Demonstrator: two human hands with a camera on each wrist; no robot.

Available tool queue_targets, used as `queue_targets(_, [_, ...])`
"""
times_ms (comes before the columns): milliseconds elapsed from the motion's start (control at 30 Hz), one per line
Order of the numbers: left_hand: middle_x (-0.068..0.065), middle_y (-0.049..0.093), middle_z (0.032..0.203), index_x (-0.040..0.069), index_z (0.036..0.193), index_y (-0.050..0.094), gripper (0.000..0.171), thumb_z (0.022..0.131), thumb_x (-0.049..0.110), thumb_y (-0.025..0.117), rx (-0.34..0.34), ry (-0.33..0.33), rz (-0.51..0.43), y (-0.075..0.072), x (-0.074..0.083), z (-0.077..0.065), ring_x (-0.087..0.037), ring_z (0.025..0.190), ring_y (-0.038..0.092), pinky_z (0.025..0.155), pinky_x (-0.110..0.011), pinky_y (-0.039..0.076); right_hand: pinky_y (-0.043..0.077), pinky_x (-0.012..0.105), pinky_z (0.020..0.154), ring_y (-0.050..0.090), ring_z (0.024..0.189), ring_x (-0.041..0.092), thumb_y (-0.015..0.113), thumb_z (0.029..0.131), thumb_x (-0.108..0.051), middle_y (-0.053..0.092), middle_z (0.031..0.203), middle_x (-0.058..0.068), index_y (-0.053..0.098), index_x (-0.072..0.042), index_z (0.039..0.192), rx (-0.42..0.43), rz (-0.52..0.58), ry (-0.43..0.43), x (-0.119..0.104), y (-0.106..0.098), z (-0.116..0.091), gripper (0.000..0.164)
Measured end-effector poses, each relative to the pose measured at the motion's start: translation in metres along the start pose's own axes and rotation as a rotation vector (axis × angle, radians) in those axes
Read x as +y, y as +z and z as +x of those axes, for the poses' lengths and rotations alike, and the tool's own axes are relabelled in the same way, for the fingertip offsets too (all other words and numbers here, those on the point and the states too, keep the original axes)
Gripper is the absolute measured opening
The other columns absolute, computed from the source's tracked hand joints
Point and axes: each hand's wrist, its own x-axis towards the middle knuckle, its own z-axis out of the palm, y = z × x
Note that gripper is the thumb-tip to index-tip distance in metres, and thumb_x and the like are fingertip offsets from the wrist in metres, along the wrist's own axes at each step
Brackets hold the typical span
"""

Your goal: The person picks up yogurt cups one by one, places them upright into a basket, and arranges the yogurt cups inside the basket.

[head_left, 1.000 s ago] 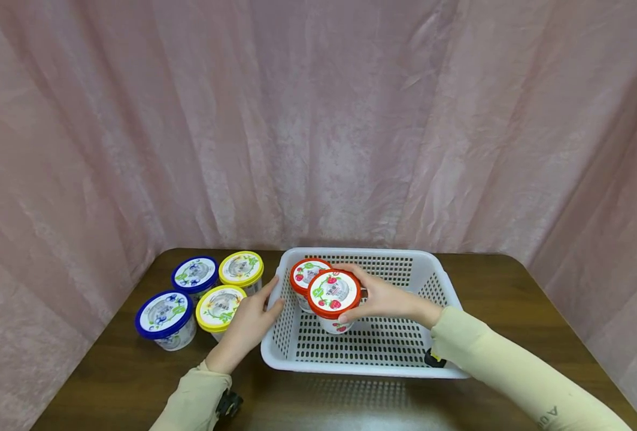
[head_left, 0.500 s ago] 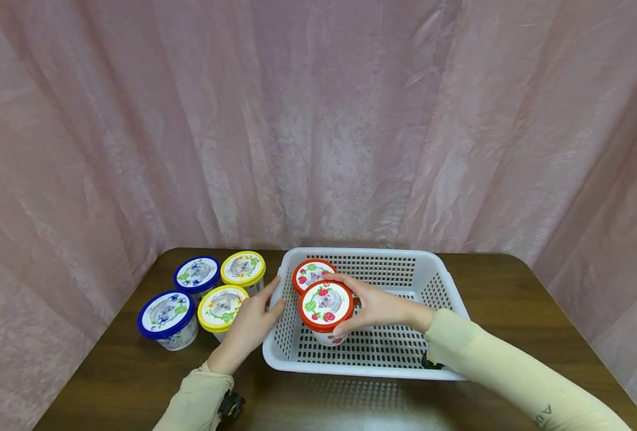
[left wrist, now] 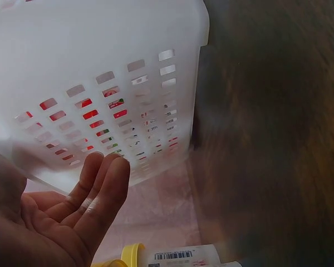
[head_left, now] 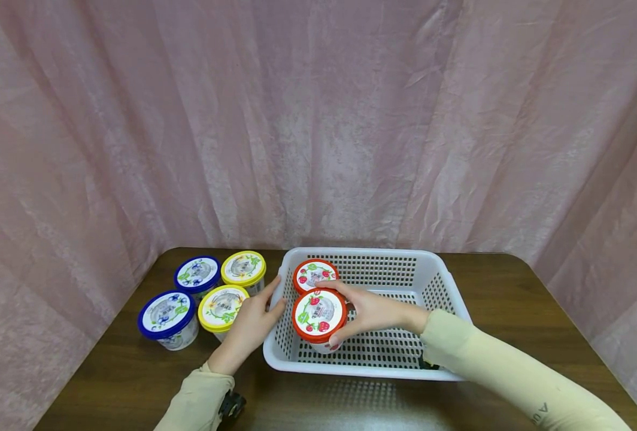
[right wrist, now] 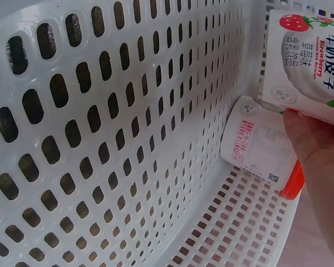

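My right hand (head_left: pixel 372 309) grips a red-lidded strawberry milk cup (head_left: pixel 319 313), fingers and thumb around its lid and side. The cup is upright inside the left end of a white perforated plastic basket (head_left: pixel 405 372). Just behind it stands another red-lidded cup (head_left: pixel 313 274), partly hidden; in the right wrist view this second cup (right wrist: pixel 259 144) shows its printed side. Whether the held cup touches the basket floor I cannot tell. At the basket's left rim, my left hand (head_left: pixel 251 323) holds on, thumb over the edge; its fingers (left wrist: pixel 108 178) bend against the outer wall.
Left of the basket stand two yellow-lidded cups, one in front (head_left: pixel 223 306) and one behind (head_left: pixel 243 267). Farther left are two blue-lidded cups, a near one (head_left: pixel 166 314) and a far one (head_left: pixel 197 273). A pink curtain (head_left: pixel 318 120) hangs behind the wooden table (head_left: pixel 501 293).
My right hand has moved the held strawberry cup left and toward me inside the basket, uncovering more of the cup behind. The left hand has stayed at the rim.
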Motion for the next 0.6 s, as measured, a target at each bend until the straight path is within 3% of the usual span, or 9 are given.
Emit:
queue_targets(233, [-0.009, 0.067, 0.078, 0.006, 0.153, 0.043, 0.059, 0.1, 0.023, 0.063, 0.012, 0.012, 0.006, 0.0008, -0.0004, 0.0001, -0.013, 0.064, 0.066, 0.059, -0.03, 0.058, 0.04, 0.037, 0.109, 0.051, 0.127, 0.011, 0.092, 0.075, -0.033, 0.054, 0.138, -0.008, 0.032, -0.025, 0.155, -0.053, 0.014, 0.025, 0.0015, 0.0043, 0.0049, 0.101])
queue_targets(433, [-0.008, 0.064, 0.074, 0.006, 0.153, 0.043, 0.059, 0.1, 0.023, 0.063, 0.02, 0.008, 0.007, -0.0003, -0.0001, -0.0003, -0.014, 0.061, 0.065, 0.058, -0.029, 0.057, 0.039, 0.035, 0.109, 0.05, 0.127, 0.008, 0.091, 0.074, -0.039, 0.053, 0.137, -0.013, 0.032, -0.031, 0.155, -0.088, -0.014, 0.078, 0.0053, 0.006, 0.0065, 0.1])
queue_targets(600, [-0.015, 0.072, 0.092, 0.006, 0.152, 0.044, 0.059, 0.1, 0.023, 0.064, 0.026, 0.014, 0.007, 0.0001, -0.0009, -0.0005, -0.015, 0.065, 0.068, 0.06, -0.031, 0.058, 0.039, 0.037, 0.109, 0.05, 0.128, 0.009, 0.09, 0.077, -0.034, 0.052, 0.139, -0.01, 0.03, -0.032, 0.155, -0.114, 0.046, 0.114, 0.0086, 0.0036, 0.0051, 0.099])
